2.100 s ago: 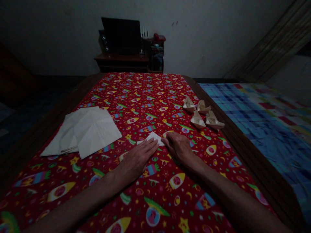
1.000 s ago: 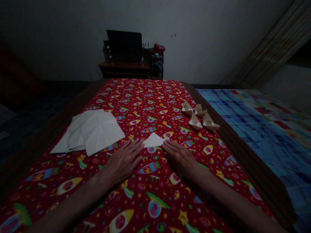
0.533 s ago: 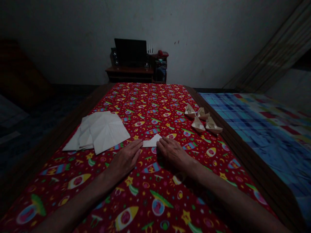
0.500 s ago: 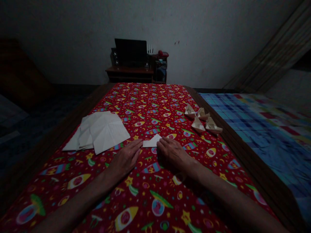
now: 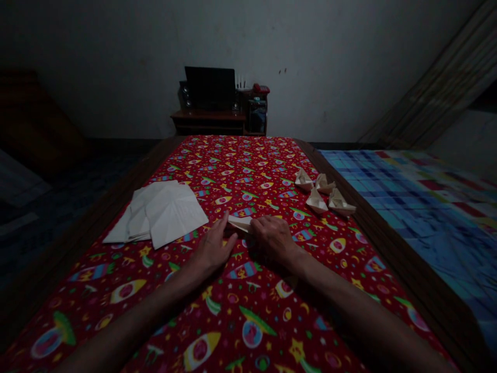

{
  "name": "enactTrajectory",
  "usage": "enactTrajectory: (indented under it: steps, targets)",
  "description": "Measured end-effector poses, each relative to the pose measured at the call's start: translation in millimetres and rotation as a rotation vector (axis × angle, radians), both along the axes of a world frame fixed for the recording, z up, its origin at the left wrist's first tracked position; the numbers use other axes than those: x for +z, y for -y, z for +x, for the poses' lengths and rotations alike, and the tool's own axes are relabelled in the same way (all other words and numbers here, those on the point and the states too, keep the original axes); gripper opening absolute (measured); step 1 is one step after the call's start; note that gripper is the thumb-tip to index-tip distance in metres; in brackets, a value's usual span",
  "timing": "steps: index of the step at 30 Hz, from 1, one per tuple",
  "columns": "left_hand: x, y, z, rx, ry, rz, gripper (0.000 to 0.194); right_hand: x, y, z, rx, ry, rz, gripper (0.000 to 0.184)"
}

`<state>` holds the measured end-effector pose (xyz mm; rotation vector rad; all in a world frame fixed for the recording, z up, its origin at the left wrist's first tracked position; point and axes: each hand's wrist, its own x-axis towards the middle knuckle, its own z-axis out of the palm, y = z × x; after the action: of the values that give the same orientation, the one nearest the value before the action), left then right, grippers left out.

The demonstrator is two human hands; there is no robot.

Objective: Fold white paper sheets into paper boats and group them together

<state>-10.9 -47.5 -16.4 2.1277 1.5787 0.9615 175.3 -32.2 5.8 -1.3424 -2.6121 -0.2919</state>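
1. A dim room in a home, curtain (image 5: 435, 77) at right.
2. Black screen (image 5: 210, 88) and red telephone (image 5: 261, 89) line the far wall (image 5: 330, 77).
3. Rocket-print cloth (image 5: 240, 166) covers the surface (image 5: 404, 259) beside a plaid spread (image 5: 392, 202).

— Making out what on the left forearm (image 5: 143, 311)?
— Looking bare, long and lean, narrowing towards the wrist (image 5: 192, 272).
— Noticing what on the right forearm (image 5: 361, 305)?
— Looking bare too, tapering the same way.
— Seeing what at the left hand (image 5: 209, 249)?
— Showing bare skin, slender fingers (image 5: 221, 226) and a distinct thumb (image 5: 230, 243).
— Checking the right hand (image 5: 275, 237)?
— Looking bare too, showing ridged knuckles (image 5: 281, 225).
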Motion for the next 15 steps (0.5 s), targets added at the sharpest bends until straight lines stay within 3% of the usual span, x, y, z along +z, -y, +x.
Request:
enactTrajectory:
  steps: [5,8,11,15]
  targets:
    - [9.6,-4.9,23.2,-0.026,0.091,-0.154,0.040,-3.2,3.7,2.2,0.013,-0.117,0.083,0.017]
    - [13.5,-7.4,28.3,0.034,0.009,-0.103,0.025,-5.6,8.0,1.1,0.026,-0.175,0.065,0.015]
    - [18.1,-8.3,24.3,0.059,-0.033,-0.045,0.017,-2.9,10.4,0.7,-0.060,-0.219,0.013,0.017]
    - [24.9,-4.1,15.3,-0.061,-0.085,0.052,0.009,6.5,12.3,3.9,-0.094,-0.242,0.016,0.020]
